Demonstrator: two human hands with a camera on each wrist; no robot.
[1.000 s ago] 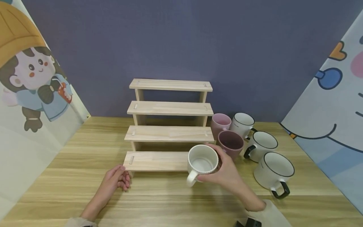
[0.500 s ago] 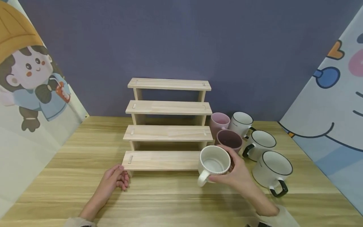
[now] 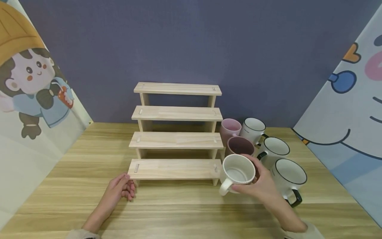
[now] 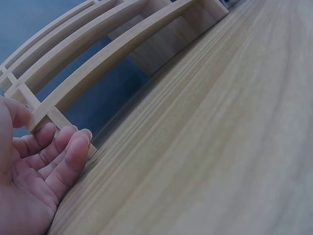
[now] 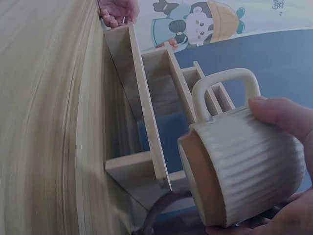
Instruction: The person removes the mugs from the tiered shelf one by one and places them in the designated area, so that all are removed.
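My right hand (image 3: 262,186) grips a ribbed white mug (image 3: 238,169) round its body, the handle pointing toward me and left. In the right wrist view the mug's unglazed tan base (image 5: 205,178) shows, clear of the tabletop. It hangs at the right end of the lowest step of a four-tier wooden display stand (image 3: 176,167), in front of a dark mauve mug (image 3: 240,146). At the stand's front left corner, my left hand (image 3: 120,187) pinches the lowest board's end between thumb and curled fingers, seen closely in the left wrist view (image 4: 44,152).
Right of the stand are a pink mug (image 3: 230,127) and several white black-rimmed mugs, the nearest white mug (image 3: 287,174) partly behind my right wrist. A dark blue backdrop (image 3: 179,43) rises behind the wood-grain table (image 3: 167,212), with printed panels (image 3: 343,109) at both sides.
My right hand has carried the white mug rightward, from over the lowest board to beyond its right end. My left hand stays at the stand's corner.
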